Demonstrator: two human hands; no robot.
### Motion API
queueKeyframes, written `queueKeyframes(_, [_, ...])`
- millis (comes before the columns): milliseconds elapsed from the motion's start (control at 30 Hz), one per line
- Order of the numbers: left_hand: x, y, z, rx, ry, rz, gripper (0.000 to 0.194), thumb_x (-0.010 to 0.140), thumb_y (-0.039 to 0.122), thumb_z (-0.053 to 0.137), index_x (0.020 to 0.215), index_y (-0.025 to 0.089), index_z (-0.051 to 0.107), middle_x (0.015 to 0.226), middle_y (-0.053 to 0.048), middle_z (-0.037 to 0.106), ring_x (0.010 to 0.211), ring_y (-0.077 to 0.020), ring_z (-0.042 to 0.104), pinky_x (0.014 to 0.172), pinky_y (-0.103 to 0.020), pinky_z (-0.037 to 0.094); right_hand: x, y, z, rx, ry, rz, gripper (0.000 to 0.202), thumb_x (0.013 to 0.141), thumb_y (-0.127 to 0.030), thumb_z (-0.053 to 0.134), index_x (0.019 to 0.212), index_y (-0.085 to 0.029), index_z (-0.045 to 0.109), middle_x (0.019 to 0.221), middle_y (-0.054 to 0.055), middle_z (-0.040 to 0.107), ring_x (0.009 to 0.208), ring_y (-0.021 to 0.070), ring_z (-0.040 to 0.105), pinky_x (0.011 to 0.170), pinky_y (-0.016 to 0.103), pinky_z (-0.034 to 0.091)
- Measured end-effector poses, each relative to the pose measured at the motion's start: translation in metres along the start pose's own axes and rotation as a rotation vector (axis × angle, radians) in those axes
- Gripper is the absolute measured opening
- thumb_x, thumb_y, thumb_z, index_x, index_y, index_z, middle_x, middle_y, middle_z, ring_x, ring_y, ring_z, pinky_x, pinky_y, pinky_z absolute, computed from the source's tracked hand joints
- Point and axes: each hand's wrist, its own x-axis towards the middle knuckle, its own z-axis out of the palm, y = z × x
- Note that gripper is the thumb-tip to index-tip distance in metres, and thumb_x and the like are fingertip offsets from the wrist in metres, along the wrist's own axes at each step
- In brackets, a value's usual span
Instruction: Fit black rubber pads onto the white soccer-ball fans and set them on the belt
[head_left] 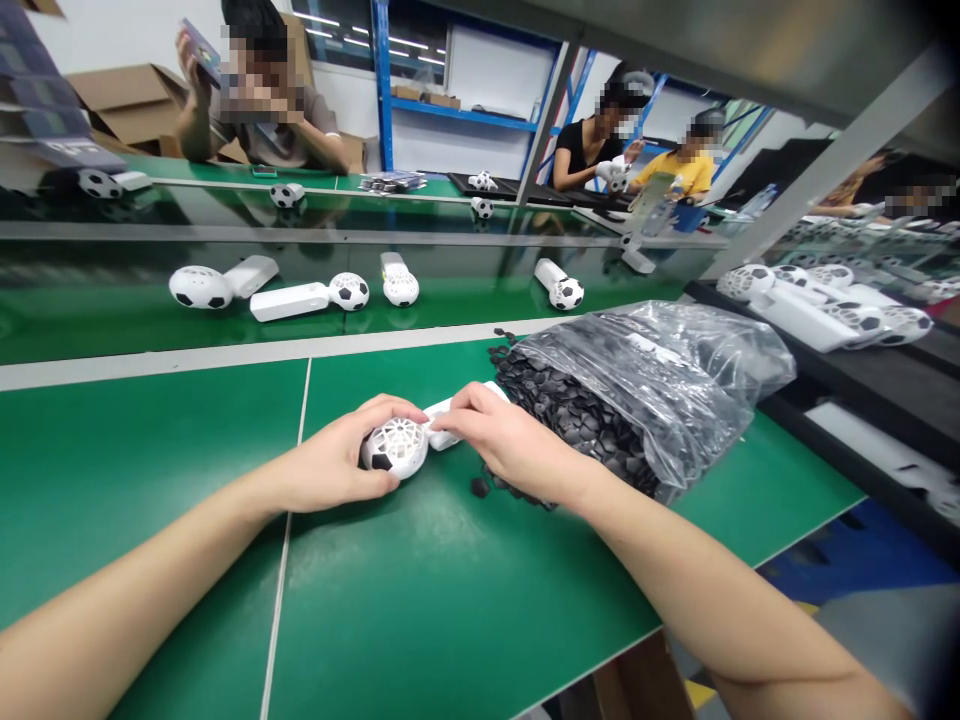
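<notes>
A white handheld fan with a football-patterned round head lies on the green work surface. Its head has an open white grille and a black patch on the near side. My left hand is closed around that head, thumb in front and fingers behind. My right hand is pinched at the fan's neck, over its white handle; whatever is between the fingertips is hidden. Just right of the handle, small black plastic pieces spill from a clear plastic bag. One loose black piece lies below my right hand.
Beyond a pale rail, several football fans lie on a green belt. More fans are piled on a black rack at right. Co-workers sit across the line. A slanted metal post stands at upper right.
</notes>
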Motion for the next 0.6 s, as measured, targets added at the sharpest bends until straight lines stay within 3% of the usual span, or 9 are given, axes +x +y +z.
queueKeyframes(100, [0.000, 0.001, 0.000, 0.028, 0.000, -0.007, 0.052, 0.066, 0.017, 0.055, 0.116, 0.027, 0.045, 0.122, 0.001, 0.044, 0.109, -0.0196, 0.048, 0.093, -0.030, 0.040, 0.000, 0.004, -0.002, -0.072, 0.087, -0.035, 0.019, 0.089, -0.011, 0.044, 0.099, -0.019, 0.058, 0.093, 0.004, 0.050, 0.084, 0.0140, 0.051, 0.075, 0.026, 0.045])
queueKeyframes(200, [-0.001, 0.001, 0.000, 0.042, 0.000, -0.005, 0.053, 0.066, 0.017, 0.055, 0.116, 0.028, 0.044, 0.122, 0.001, 0.044, 0.110, -0.0197, 0.047, 0.095, -0.031, 0.038, 0.001, 0.006, -0.004, -0.101, 0.096, -0.038, 0.011, 0.088, -0.009, 0.048, 0.091, -0.016, 0.057, 0.090, 0.004, 0.052, 0.083, 0.0139, 0.052, 0.076, 0.026, 0.045])
queueKeyframes(400, [-0.002, 0.003, 0.001, 0.039, 0.009, -0.003, 0.051, 0.066, 0.019, 0.055, 0.116, 0.027, 0.045, 0.122, 0.000, 0.044, 0.109, -0.0195, 0.048, 0.094, -0.031, 0.039, 0.001, 0.004, -0.005, -0.102, 0.062, -0.003, 0.014, 0.088, -0.010, 0.048, 0.097, -0.017, 0.058, 0.092, 0.004, 0.054, 0.083, 0.0142, 0.053, 0.076, 0.027, 0.045])
queueKeyframes(600, [0.000, 0.003, 0.002, 0.046, 0.026, 0.000, 0.051, 0.065, 0.019, 0.054, 0.115, 0.026, 0.046, 0.120, -0.001, 0.046, 0.107, -0.0203, 0.049, 0.092, -0.032, 0.041, 0.002, -0.005, -0.005, 0.068, -0.046, 0.006, 0.009, 0.087, -0.011, 0.051, 0.084, -0.018, 0.057, 0.080, 0.000, 0.059, 0.073, 0.0118, 0.053, 0.068, 0.023, 0.042])
